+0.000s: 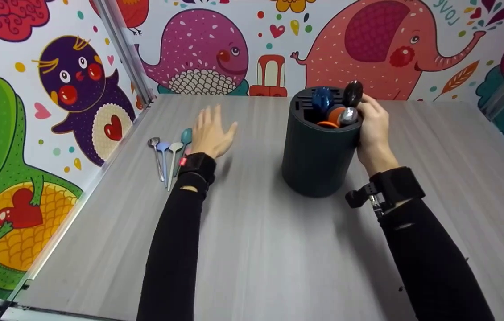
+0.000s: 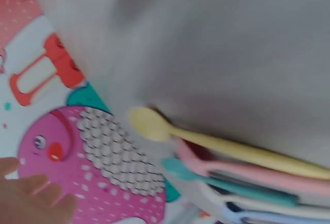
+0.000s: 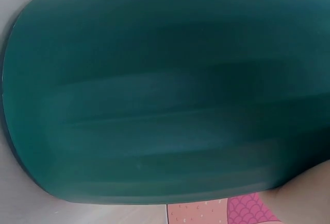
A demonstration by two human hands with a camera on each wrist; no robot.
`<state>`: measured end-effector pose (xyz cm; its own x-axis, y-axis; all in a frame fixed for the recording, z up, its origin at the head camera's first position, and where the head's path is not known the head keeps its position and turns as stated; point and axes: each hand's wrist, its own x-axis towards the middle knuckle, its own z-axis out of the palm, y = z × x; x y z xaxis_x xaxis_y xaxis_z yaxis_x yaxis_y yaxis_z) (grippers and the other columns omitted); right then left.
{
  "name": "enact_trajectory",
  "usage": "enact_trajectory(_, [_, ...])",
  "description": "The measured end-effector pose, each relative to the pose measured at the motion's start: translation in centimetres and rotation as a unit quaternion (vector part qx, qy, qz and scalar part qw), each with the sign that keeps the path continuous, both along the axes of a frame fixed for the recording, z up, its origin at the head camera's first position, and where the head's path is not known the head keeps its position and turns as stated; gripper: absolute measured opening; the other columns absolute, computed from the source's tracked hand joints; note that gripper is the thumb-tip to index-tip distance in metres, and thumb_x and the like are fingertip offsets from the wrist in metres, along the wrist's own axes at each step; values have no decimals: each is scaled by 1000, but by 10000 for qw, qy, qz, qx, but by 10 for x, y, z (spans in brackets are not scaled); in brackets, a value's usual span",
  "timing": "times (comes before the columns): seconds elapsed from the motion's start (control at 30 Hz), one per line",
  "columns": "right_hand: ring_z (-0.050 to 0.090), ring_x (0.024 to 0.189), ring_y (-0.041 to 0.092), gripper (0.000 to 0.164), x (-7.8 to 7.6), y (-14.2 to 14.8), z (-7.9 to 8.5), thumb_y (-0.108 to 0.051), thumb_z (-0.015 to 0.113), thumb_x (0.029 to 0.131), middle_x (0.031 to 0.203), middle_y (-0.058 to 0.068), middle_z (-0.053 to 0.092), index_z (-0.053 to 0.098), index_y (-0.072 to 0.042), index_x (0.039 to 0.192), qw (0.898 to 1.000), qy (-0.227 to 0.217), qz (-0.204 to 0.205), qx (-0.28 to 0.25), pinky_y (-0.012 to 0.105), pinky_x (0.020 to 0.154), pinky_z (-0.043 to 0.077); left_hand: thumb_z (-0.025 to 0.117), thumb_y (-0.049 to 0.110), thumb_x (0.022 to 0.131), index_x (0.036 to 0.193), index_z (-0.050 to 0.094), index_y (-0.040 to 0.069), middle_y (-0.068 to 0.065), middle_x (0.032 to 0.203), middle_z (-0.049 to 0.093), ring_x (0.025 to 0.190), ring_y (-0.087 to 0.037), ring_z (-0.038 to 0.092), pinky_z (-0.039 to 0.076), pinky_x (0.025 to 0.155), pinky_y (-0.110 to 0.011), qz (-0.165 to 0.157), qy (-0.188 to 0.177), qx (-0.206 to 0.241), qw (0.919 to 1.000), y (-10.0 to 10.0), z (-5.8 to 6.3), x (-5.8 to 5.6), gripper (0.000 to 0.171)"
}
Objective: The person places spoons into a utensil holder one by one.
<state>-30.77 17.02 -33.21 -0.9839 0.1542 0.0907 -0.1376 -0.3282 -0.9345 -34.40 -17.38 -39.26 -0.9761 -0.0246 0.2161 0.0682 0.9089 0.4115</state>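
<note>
Broadly, surface: grey, streaked like wood, spreading under everything I watch from here.
Holder: dark green cylinder on the surface, right of centre in my head view.
Right grip: fingers bent round the holder's side near its rim, holding it.
Left grip: fingers spread, back uppermost.
Spoons: just beside the left grip; I make out yellow, pink, teal, white and pale blue.
Utensil heads: blue, black, orange and silvery, showing at the holder's top.
</note>
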Motion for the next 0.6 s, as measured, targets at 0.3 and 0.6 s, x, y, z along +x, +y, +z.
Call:
enact_trajectory(0.3, [62,91,16,39,0,1,-3,-15,45,105,128,10,55,59,-9,140,9994,2,-41,342,25,86,51,56,50,98,163,15,7,-29,165,7,152,-46,6,5,122,-56,253,-1248,-781,9888,-22,-18,-1,89])
enact_trajectory(0.6, [53,116,20,42,-2,2,-2,-16,43,105,141,9,52,57,-9,144,9980,-18,-118,623,27,100,45,57,45,97,160,27,4,-27,161,29,148,-46,21,15,120,-55,215,-1774,-774,9809,-29,-35,-6,81])
